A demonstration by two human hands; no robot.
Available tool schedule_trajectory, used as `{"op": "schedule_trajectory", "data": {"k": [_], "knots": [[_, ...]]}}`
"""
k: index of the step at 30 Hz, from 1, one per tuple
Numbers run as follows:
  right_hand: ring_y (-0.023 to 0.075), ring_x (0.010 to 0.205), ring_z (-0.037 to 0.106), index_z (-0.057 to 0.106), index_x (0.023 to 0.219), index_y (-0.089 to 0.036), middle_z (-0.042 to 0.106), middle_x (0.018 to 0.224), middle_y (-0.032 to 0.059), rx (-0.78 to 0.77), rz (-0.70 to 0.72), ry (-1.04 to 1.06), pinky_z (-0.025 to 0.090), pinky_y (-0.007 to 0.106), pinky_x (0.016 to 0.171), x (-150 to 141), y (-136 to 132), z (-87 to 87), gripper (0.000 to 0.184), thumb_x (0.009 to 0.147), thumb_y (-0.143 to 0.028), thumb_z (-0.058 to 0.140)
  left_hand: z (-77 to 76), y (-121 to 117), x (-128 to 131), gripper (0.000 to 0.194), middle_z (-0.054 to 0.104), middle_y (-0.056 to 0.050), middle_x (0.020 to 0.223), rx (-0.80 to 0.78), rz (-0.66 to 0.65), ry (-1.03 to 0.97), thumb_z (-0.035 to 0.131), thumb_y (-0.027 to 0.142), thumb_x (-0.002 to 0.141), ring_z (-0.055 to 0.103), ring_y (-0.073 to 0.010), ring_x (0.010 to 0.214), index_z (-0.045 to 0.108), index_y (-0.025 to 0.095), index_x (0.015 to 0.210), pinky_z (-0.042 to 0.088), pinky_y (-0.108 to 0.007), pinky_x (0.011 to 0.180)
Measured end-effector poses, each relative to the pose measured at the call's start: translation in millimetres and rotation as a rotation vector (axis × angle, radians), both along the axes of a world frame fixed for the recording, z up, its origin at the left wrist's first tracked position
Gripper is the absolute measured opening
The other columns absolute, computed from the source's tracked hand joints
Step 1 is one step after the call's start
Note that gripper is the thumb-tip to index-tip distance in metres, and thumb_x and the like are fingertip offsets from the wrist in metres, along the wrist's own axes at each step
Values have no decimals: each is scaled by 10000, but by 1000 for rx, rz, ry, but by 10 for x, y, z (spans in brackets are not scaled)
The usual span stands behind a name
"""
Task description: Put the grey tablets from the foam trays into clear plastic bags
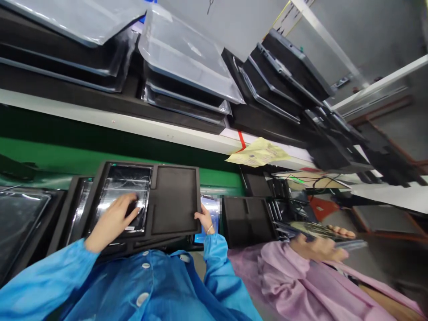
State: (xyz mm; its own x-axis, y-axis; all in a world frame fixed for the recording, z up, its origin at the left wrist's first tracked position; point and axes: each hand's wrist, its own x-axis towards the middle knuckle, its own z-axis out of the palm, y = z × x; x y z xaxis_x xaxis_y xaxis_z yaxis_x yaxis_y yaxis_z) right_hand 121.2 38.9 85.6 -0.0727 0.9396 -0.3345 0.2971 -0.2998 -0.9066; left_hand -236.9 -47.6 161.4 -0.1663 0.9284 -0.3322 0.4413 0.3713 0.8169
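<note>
A black foam tray (174, 200) with two pockets is held tilted in front of my blue coat. Its left pocket holds a glossy dark tablet in a clear bag (125, 187); the right pocket is bare. My left hand (112, 220) lies on the lower part of the tablet, fingers bent onto its surface. My right hand (204, 219) grips the tray's lower right corner with thumb and fingers closed on the edge.
Under the tray lie more black trays (72, 209) on a green belt (50, 156). A shelf above carries bagged tablets (187, 58) and black devices (287, 67). To my right a person in a pink coat (284, 276) holds a flat device (317, 229). Another tray (247, 218) stands between us.
</note>
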Motion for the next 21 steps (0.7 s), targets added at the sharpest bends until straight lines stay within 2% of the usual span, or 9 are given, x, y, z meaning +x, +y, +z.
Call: {"op": "schedule_trajectory", "data": {"k": [2, 4, 7, 10, 12, 14, 17, 19, 21], "knots": [[324, 1189, 699, 715, 1335, -169, 724, 1268, 133, 37, -6, -155, 548, 593, 1095, -11, 22, -35, 595, 740, -164, 736, -170, 375, 128, 942, 171, -278, 1782, 62, 69, 227, 593, 657, 899, -34, -489, 1667, 464, 13, 1574, -108, -734, 1281], [397, 1436, 546, 665, 1441, -143, 589, 1488, 201, 100, -9, -299, 386, 641, 1255, -67, -18, -13, 742, 701, -95, 670, -347, 627, 304, 919, 36, -270, 1799, 76, 87, 382, 614, 533, 945, -186, -525, 1634, 339, 8, 1648, -211, -835, 1162], [383, 1662, 227, 476, 1618, -123, 283, 1736, 227, 219, 37, -446, 200, 599, 1359, -326, -182, 33, 826, 801, -84, 587, -517, 772, 494, 789, 51, -250, 1803, 68, 92, 533, 591, 372, 997, -170, -562, 1622, 315, 99, 1684, -152, -920, 1107], [333, 1699, 147, 383, 1677, -209, 192, 1802, 171, 296, 153, -519, 201, 591, 1363, -717, -368, -8, 781, 917, -123, 541, -525, 801, 543, 788, 82, -275, 1792, 50, 87, 623, 595, 263, 985, -84, -603, 1617, 286, 145, 1700, -10, -968, 1099], [365, 1701, 134, 427, 1659, -252, 219, 1810, 148, 303, 229, -550, 177, 658, 1348, -910, -440, -81, 758, 923, -139, 570, -430, 815, 511, 883, 129, -318, 1770, 40, 52, 654, 681, 253, 935, -4, -651, 1598, 263, 140, 1705, 86, -978, 1090], [390, 1697, 142, 456, 1644, -261, 255, 1805, 144, 294, 272, -575, 156, 711, 1330, -981, -454, -158, 740, 924, -149, 588, -248, 810, 404, 940, 217, -339, 1744, 37, -3, 661, 726, 255, 903, 147, -672, 1571, 255, 132, 1707, 240, -933, 1108], [360, 1697, 170, 440, 1651, -262, 289, 1795, 128, 285, 288, -585, 174, 701, 1330, -914, -412, -235, 696, 970, -185, 561, 140, 704, 21, 878, 350, -289, 1716, 49, -59, 646, 612, 273, 961, 503, -566, 1445, 195, 175, 1727, 522, -679, 1086], [346, 1700, 161, 434, 1654, -242, 282, 1797, 123, 280, 285, -569, 168, 682, 1339, -847, -382, -257, 676, 988, -199, 541, 392, 564, -378, 838, 399, -229, 1710, 54, -39, 650, 533, 365, 1006, 661, -493, 1275, 137, 265, 1738, 570, -613, 1015], [349, 1703, 143, 443, 1650, -219, 272, 1798, 127, 275, 277, -539, 148, 678, 1343, -814, -366, -263, 672, 985, -201, 539, 570, 389, -811, 734, 614, -209, 1524, 13, 40, 665, 488, 399, 1007, 743, -438, 1011, 291, 309, 1708, 595, -555, 877]]}}
